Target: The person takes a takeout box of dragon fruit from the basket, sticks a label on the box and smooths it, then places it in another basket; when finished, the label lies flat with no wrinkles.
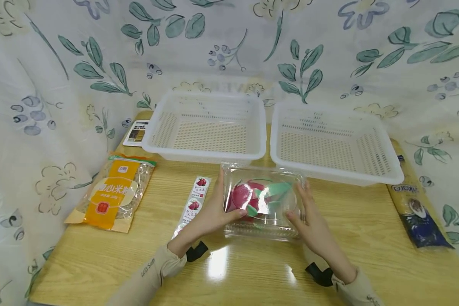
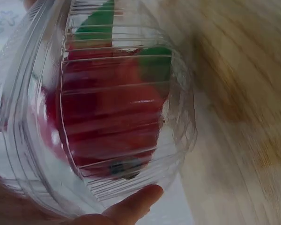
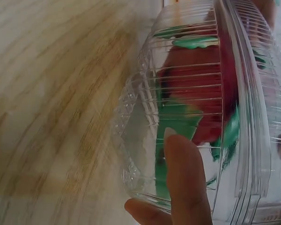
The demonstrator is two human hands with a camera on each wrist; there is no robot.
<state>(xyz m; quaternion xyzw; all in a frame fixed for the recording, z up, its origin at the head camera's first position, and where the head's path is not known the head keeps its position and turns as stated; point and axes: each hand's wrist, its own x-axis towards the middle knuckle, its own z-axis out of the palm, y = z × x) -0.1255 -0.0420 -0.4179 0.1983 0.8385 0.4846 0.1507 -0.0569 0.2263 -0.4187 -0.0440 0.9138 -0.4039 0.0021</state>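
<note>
A clear plastic clamshell box (image 1: 265,233) is held between both hands above the wooden table, its lid down. Through it shows a red fruit with green leafy tips, which looks like a dragon fruit (image 1: 249,191). On the box's left side, my left hand (image 1: 214,212) grips with the thumb over the lid. My right hand (image 1: 314,225) grips the opposite side, thumb likewise on top. The left wrist view shows a fingertip (image 2: 147,194) under the ribbed wall; in the right wrist view, fingers (image 3: 185,173) press the other wall. A strip of dragon fruit stickers (image 1: 192,205) lies beside my left hand.
Two white perforated baskets (image 1: 204,155) (image 1: 340,175) stand side by side behind the box. An orange-labelled food bag (image 1: 106,195) lies at the left, a small white packet (image 1: 135,132) behind it. At the right edge lies a blue and gold bag (image 1: 420,212). Floral curtains surround the table.
</note>
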